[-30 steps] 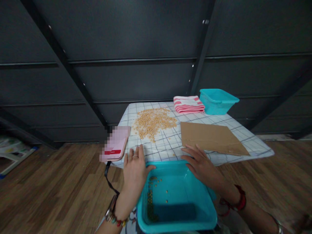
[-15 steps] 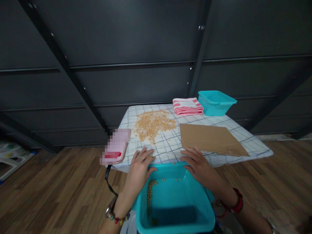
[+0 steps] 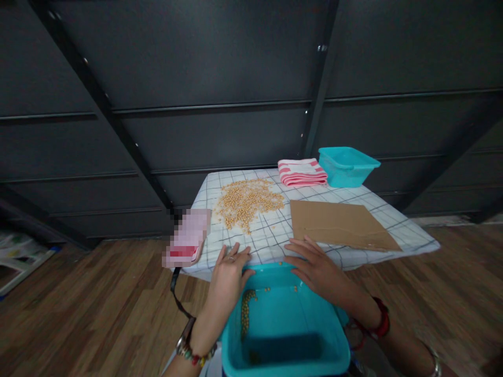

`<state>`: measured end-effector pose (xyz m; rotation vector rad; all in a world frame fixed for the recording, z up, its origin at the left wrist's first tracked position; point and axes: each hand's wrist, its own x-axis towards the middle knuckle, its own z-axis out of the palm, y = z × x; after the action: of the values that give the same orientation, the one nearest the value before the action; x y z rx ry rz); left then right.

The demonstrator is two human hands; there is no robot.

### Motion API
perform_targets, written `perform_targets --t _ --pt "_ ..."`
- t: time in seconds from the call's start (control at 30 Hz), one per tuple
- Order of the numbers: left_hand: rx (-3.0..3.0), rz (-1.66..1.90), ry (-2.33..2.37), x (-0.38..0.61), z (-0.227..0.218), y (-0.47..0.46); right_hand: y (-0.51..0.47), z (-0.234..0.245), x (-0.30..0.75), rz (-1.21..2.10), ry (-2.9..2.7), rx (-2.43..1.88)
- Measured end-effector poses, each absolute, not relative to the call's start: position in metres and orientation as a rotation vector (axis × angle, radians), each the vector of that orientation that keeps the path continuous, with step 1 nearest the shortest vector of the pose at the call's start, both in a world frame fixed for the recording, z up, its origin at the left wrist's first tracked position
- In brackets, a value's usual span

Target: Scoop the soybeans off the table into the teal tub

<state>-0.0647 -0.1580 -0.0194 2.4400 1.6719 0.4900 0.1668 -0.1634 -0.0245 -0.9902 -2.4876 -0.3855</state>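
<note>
A turquoise plastic basin (image 3: 291,319) sits low in front of me, its far rim at the table's near edge. Several soybeans (image 3: 245,314) lie along its left inner side, with a few at the far side. My left hand (image 3: 230,277) rests palm down at the basin's far left corner, fingers spread toward the tablecloth. At the far right corner, my right hand (image 3: 316,269) lies with its fingers stretched over the rim and the cloth edge. Neither hand holds anything. A spread of soybeans (image 3: 249,201) covers the cloth beyond my left hand.
On the checked tablecloth (image 3: 271,246) lie a brown cardboard sheet (image 3: 338,225) at right and a folded pink-striped towel (image 3: 302,173) behind it. A second turquoise basin (image 3: 348,170) stands at the back right. A pink phone-like object (image 3: 188,238), blurred out, is at left.
The near basin and my left hand have shifted slightly right. My right hand has moved a little left along the rim. The beans on the cloth look unchanged.
</note>
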Motion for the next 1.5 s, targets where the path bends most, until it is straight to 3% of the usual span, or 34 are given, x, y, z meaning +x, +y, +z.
perform_targets --t 0.33,1.27,1.5 --pt "2.384 0.49 1.706 -0.061 -0.017 -0.159 -0.161 -0.03 0.169 -0.29 -2.539 -0.837" --pt "2.386 0.464 1.724 -0.059 -0.019 -0.159 -0.158 -0.015 0.169 -0.338 -2.52 -0.884" --pt "2.433 0.462 1.691 -0.061 -0.023 -0.158 -0.158 -0.032 0.161 -0.381 -2.654 -0.975"
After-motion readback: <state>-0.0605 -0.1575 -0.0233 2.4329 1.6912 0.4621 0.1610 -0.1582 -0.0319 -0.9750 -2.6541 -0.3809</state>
